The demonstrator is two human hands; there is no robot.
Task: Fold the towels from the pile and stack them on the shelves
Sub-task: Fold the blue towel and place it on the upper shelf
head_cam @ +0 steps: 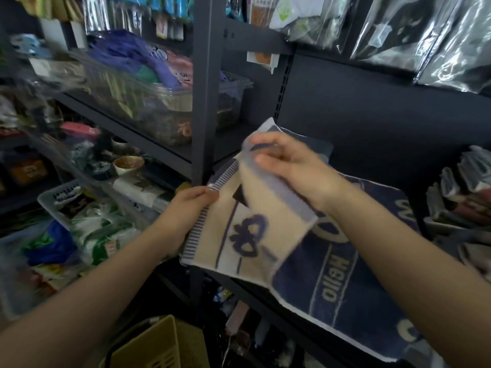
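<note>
A navy and cream towel with "Hello" lettering lies spread over the dark shelf at centre right. Its near end is turned over, cream side up with a navy flower pattern. My left hand pinches the striped corner of that folded part at its left edge. My right hand pinches the upper corner of the fold, lifted above the shelf. A pile of other towels sits on the same shelf at the far right.
A dark upright post divides the shelving. Left bays hold clear plastic tubs, a white basket of packets and small bowls. Plastic-wrapped goods hang above. A yellow basket stands on the floor below.
</note>
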